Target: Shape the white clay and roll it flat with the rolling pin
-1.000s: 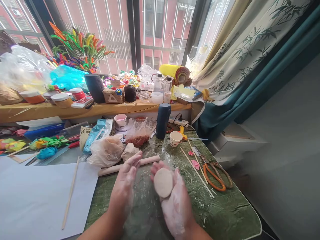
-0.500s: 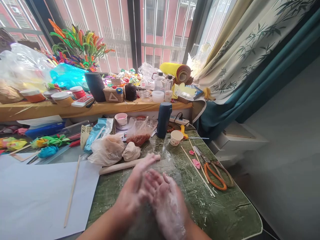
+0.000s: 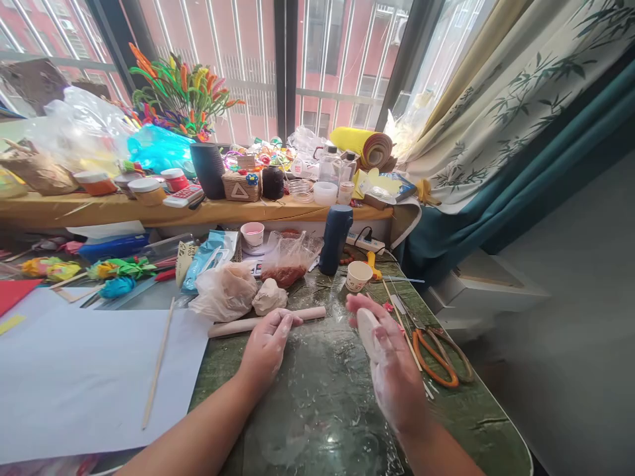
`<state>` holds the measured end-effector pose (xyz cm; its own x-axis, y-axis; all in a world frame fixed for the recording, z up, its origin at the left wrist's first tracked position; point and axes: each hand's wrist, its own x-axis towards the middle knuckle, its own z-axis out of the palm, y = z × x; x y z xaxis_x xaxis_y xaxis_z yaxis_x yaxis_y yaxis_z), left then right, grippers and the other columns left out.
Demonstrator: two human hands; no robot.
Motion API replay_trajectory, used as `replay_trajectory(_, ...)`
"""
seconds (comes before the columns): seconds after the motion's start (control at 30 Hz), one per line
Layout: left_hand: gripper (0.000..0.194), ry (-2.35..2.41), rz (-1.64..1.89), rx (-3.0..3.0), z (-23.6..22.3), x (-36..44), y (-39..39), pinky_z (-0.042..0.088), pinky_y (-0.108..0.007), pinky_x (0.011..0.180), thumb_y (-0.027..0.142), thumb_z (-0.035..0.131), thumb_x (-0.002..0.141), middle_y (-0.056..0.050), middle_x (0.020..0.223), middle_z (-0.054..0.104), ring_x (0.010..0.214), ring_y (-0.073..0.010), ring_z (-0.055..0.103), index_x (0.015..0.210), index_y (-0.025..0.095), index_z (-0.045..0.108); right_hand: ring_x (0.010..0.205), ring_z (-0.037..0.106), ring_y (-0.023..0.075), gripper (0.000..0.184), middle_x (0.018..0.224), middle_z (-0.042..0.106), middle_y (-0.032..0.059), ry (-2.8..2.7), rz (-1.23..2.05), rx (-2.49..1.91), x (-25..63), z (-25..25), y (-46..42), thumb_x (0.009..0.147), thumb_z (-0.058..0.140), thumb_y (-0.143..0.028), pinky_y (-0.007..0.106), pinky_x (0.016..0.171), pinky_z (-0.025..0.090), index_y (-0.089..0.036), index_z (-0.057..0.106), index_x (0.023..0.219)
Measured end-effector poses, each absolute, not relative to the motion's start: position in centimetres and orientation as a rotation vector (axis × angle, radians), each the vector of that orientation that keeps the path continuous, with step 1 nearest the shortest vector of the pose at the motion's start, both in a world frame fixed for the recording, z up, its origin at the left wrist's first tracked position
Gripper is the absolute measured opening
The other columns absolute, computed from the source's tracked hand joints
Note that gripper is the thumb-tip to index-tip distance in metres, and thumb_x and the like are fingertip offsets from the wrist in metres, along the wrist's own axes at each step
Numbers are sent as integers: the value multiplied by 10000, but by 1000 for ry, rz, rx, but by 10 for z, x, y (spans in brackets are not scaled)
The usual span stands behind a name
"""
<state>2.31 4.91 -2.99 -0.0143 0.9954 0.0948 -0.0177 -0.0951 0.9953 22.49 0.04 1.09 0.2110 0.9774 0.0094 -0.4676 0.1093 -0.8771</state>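
A flattened lump of pale clay [image 3: 368,332] rests against the palm and fingers of my right hand [image 3: 394,370], which is dusted white and raised over the right part of the table. My left hand [image 3: 265,347] is closed, its fingers curled at the near side of a pale rolling stick [image 3: 238,326]. Whether those fingers grip the stick or something small is hidden. Behind the stick sits a larger lump of clay [image 3: 269,297], beside a crumpled plastic bag [image 3: 224,291].
Orange-handled scissors [image 3: 436,357] and thin sticks lie at the right edge. A paper cup [image 3: 358,276] and a dark blue bottle [image 3: 336,239] stand behind my hands. White paper [image 3: 94,370] with a wooden stick [image 3: 159,363] covers the left. Craft supplies crowd the windowsill [image 3: 278,210].
My hands, close together before, have moved apart: the left to the stick, the right outward. The flattened clay now shows in my right hand. The view has shifted slightly left.
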Motion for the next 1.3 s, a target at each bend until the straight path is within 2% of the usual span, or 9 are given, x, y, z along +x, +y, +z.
replay_trajectory(0.17,228,985,1268,1050,-29,34,39,484,-410,992,415,733,861,-87,979,766,1018,-298,667,906,195,771,1292,596,339,699,1315,686,164,-272,1760,-733,204,6,-6,945,416,-715,581,1141,380,-141,691,1233)
replay_trajectory(0.33,440,645,1077,504,-19,52,23,364,-501,1162,547,573,950,-135,1344,669,1316,-329,566,1174,195,711,1440,432,314,679,1473,577,69,-845,1284,-853,187,-1,-15,847,650,-687,532,1241,223,-270,607,1381)
replay_trajectory(0.5,640,460,865,316,-15,56,17,363,-552,1167,685,450,930,-154,1336,676,1376,-383,509,1223,174,700,1510,278,362,695,1561,465,34,-1605,1007,-917,181,-8,-16,774,815,-498,594,1248,-6,-299,596,1403)
replay_trajectory(0.63,547,647,1212,427,-8,48,16,302,-517,1216,627,535,934,-136,1397,645,1426,-354,453,1206,184,705,1471,377,279,509,1529,513,42,-955,1137,-1059,174,-19,-16,908,664,-522,512,1257,183,-289,620,1358)
replay_trajectory(0.8,648,725,1166,1294,9,39,6,-7,-558,1251,409,921,628,-136,1494,556,1526,-448,194,1229,251,739,1232,638,315,586,1221,731,111,-340,1816,-787,156,-20,-12,939,447,-677,545,1046,503,-212,720,1169)
replay_trajectory(0.9,480,806,1194,1394,8,37,9,6,-521,1261,390,806,788,-124,1505,547,1508,-408,276,1240,245,737,1141,690,321,552,1102,771,116,-251,1854,-759,160,-17,-10,949,453,-632,551,995,534,-181,738,1092)
replay_trajectory(1.03,421,792,1321,804,-6,39,23,218,-504,1244,514,631,923,-123,1459,595,1446,-347,420,1201,211,721,1349,546,258,530,1378,656,56,-392,1336,-863,179,-19,-9,946,542,-600,500,1189,350,-251,624,1336)
replay_trajectory(1.17,565,535,998,392,-12,44,25,248,-524,1233,614,447,980,-141,1450,603,1449,-331,430,1269,188,679,1514,292,290,731,1593,417,9,-1180,1051,-940,187,-19,-12,808,784,-494,510,1272,78,-314,517,1465)
replay_trajectory(1.3,604,494,922,355,-9,44,21,257,-546,1226,635,424,976,-139,1433,619,1447,-358,427,1292,186,676,1523,262,313,714,1601,397,26,-1506,1043,-970,182,-15,-15,808,802,-403,534,1268,41,-288,532,1459)
